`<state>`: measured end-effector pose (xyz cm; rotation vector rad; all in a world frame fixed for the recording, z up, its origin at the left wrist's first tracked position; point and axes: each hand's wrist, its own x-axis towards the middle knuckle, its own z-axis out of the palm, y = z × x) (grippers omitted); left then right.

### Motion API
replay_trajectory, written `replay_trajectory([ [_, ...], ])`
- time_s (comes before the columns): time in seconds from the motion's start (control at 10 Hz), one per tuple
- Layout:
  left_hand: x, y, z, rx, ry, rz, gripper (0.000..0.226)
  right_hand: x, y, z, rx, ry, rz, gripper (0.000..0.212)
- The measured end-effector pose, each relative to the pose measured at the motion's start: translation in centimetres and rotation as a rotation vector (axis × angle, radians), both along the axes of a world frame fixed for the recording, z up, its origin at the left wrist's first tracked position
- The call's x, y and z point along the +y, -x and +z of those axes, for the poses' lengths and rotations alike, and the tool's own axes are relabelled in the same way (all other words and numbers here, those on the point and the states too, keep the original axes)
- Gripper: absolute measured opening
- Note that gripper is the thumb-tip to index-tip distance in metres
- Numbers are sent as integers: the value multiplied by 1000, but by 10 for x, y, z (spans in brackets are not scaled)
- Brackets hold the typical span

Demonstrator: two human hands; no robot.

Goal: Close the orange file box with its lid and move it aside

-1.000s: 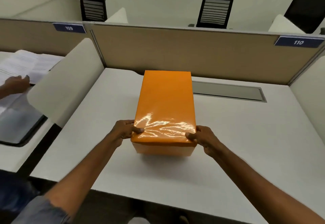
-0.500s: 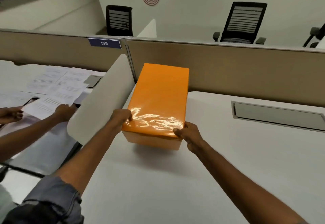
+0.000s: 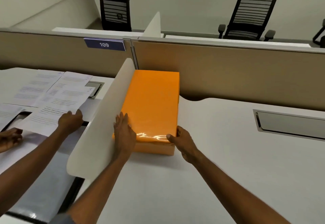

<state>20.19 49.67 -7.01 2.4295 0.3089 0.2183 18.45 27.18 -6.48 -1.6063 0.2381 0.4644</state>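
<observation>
Right hand [image 3: 182, 140] grip: thumb on the lid's near corner, fingers down the side of the glossy orange rectangular cardboard file box [image 3: 153, 104], pinching it. Left hand [image 3: 124, 132] lies flat and open on the lid's left edge. Box sits lidded at the white tabletop's [image 3: 211, 171] far-left corner, against the curved white divider panel [image 3: 98, 132]. Looks stiff, slick, probably light; best held low at both sides. Both arms are extended forward.
</observation>
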Motion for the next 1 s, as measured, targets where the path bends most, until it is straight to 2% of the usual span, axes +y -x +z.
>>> replay_trajectory([
  [0.1,-7,7,-15,-129,-113,-112,46,12,0,-3,-195,277,89,69],
  [0.2,-6,6,-29,-136,-340,-149,51,37,5,-14,-668,843,230,68],
  [0.3,-3,1,-33,-92,-454,-163,54,52,5,-26,-815,1054,357,69],
  [0.4,1,-10,-35,-41,-544,-165,56,58,-9,-38,-827,1203,448,73],
  [0.7,4,-19,-32,37,-564,-183,62,58,-23,-47,-847,1254,495,75],
  [0.8,3,-19,-23,71,-538,-219,71,57,-20,-34,-782,1180,564,77],
  [0.9,1,-19,-10,59,-499,-181,69,46,-21,-21,-781,1046,548,79],
  [1.0,-13,-11,-1,-30,-497,-182,67,30,-19,-7,-828,1048,431,76],
])
